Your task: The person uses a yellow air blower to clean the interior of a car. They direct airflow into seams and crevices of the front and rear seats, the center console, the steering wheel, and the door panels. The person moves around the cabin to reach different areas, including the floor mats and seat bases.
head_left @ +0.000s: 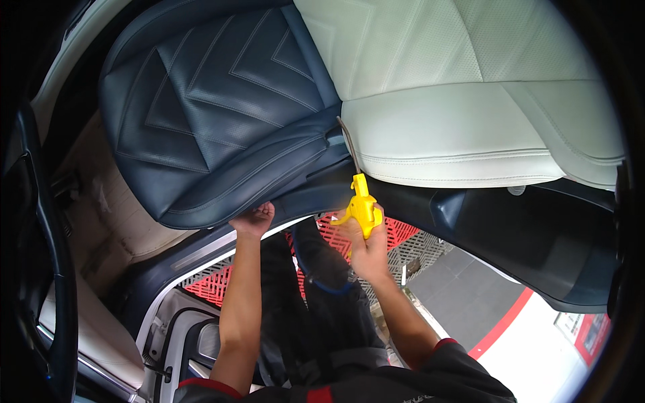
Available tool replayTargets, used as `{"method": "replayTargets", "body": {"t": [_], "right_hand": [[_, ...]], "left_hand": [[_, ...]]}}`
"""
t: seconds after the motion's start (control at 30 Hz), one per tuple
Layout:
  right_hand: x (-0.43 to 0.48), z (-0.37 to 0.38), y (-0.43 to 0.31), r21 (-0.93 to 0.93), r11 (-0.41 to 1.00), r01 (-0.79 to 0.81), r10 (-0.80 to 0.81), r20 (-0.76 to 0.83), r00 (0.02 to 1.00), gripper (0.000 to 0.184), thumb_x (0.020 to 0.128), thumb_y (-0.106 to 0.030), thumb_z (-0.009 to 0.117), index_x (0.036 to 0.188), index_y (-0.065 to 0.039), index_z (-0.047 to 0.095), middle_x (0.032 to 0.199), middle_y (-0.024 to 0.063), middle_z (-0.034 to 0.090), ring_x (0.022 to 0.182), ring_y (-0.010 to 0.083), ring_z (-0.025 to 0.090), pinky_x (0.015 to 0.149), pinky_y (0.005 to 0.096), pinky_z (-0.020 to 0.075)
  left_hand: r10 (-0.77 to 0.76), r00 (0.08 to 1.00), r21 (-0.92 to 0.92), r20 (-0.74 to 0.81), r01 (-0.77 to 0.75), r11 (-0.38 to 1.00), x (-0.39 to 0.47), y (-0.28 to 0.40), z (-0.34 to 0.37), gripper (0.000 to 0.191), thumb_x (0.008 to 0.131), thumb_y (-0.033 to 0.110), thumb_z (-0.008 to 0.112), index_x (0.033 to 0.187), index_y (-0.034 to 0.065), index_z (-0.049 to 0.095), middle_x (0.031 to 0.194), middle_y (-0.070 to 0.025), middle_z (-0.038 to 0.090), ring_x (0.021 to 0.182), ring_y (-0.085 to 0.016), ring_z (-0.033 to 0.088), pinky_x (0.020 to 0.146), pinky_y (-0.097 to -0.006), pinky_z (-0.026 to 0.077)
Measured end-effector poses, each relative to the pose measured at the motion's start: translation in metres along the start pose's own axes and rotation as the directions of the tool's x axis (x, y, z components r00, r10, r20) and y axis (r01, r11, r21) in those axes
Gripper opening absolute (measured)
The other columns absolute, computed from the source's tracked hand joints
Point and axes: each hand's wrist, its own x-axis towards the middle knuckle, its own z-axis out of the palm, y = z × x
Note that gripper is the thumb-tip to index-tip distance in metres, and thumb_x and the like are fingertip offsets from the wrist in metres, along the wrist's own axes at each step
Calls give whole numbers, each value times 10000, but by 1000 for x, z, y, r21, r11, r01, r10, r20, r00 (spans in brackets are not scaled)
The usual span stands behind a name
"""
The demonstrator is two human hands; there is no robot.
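Observation:
My right hand (370,252) grips a yellow air blow gun (364,209). Its long, thin metal nozzle (350,146) points away from me, bent near the tip, which lies by the gap between the dark blue leather seat cushion (216,116) and the white seat (448,131). At the front lower edge of the blue cushion is my left hand (254,219), palm up with fingers curled, partly under the edge. Whether its hidden fingers hold the cushion cannot be told.
The door sill (201,257) runs below the cushion. An opened door panel (201,337) stands at lower left, and a black trim panel (514,237) lies to the right. Red and grey grid floor mats (403,234) lie under my legs.

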Motion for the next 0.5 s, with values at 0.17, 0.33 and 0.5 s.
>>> {"method": "replayTargets", "body": {"t": [0.17,0.33,0.5], "right_hand": [[-5,5,4,135,982,-135,139,-23,990,329,998,-67,495,1301,-37,371,1072,68,597,912,118,599,778,248,536],[-8,5,4,133,986,-100,106,-36,994,317,1000,-65,488,1294,-37,374,1083,69,594,919,121,605,774,251,539],[-6,0,10,37,997,-62,62,3,998,278,1011,-49,436,1282,-43,374,1109,114,604,1038,239,646,837,360,581]], "left_hand": [[-1,1000,27,-17,1,1000,2,5,-6,553,808,552,548,1007,36,552,883,-113,586,787,-259,558,792,-393,458],[-50,997,38,64,48,998,10,12,-16,697,783,674,492,1093,54,561,943,-116,638,814,-244,580,811,-383,464],[-13,1000,63,8,12,998,11,13,-19,685,786,664,501,1092,55,569,956,-108,632,839,-241,577,811,-385,468]]}}
